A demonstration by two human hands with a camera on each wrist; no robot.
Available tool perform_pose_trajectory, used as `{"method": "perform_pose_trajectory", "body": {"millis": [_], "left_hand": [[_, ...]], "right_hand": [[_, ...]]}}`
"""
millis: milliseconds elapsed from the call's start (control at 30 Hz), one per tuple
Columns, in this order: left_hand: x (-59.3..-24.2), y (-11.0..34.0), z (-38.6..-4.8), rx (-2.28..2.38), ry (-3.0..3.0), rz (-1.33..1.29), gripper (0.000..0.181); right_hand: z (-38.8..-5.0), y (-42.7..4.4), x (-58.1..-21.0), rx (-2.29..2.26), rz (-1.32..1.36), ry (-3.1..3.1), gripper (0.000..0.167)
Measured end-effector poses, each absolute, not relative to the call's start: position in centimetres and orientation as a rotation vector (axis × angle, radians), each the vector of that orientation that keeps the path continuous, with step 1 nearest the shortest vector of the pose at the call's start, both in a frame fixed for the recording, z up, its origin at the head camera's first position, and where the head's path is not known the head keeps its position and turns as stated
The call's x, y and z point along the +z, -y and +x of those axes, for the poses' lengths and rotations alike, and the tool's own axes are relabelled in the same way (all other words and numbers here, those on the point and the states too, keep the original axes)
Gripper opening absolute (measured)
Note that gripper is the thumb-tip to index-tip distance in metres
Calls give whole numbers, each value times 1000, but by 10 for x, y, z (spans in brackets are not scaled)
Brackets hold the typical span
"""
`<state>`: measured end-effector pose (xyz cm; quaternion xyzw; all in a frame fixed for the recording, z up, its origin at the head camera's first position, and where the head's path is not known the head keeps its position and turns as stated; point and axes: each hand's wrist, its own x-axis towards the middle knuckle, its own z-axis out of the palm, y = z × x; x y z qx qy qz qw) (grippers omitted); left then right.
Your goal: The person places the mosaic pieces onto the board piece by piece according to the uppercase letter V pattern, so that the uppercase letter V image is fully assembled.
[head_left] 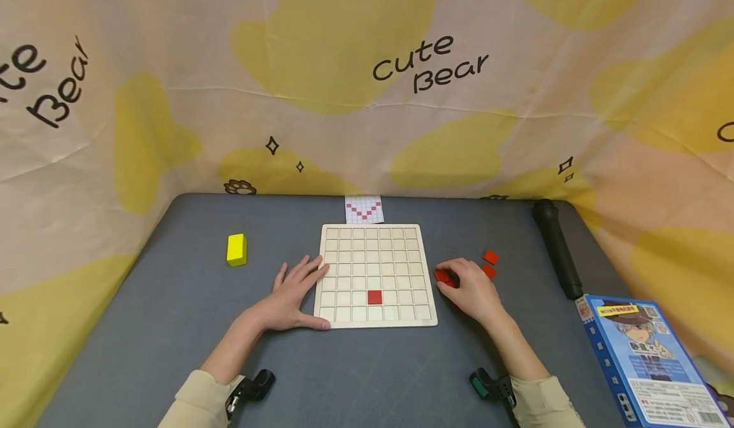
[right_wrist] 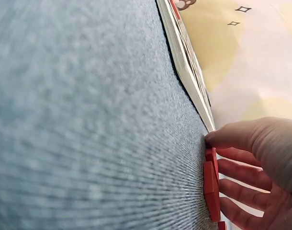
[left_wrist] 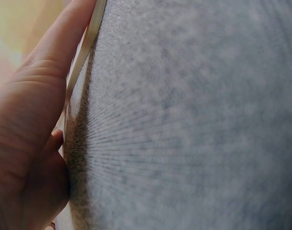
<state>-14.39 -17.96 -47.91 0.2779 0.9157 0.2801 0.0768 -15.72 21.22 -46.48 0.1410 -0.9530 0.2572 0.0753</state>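
A white gridded board (head_left: 375, 226) lies flat in the middle of the table, with one red square tile (head_left: 374, 297) in its second row from the near edge. My left hand (head_left: 292, 293) spreads along the board's left side, fingertips and thumb touching that edge. Off the right side, my right hand (head_left: 470, 289) bends its thumb and fingers round a red tile (right_wrist: 210, 155) in a small cluster on the table. More red tiles (right_wrist: 211, 191) lie close by the fingers, partly hidden by the hand. Two loose red tiles (head_left: 490, 256) sit just beyond it.
Behind the board is a paper card (head_left: 364, 210) with a pink V pattern on a grid. A yellow block (head_left: 236, 249) stands at the left. Along the right side lie a black microphone-shaped object (head_left: 557, 249) and a blue box (head_left: 648, 358). A printed cloth (head_left: 344, 97) hangs behind.
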Motion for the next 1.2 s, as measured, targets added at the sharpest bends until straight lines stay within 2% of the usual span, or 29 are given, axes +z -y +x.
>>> {"method": "perform_pose_trajectory", "body": {"millis": [333, 800, 1200], "left_hand": [[-481, 179, -144, 848, -2755, 863, 109], [-479, 179, -143, 836, -2736, 835, 113], [-478, 178, -142, 820, -2740, 828, 113]], "right_hand": [[-159, -220, -463, 754, 314, 2887, 32], [-158, -227, -461, 750, 261, 2922, 26], [-155, -205, -459, 930, 318, 2865, 26]]}}
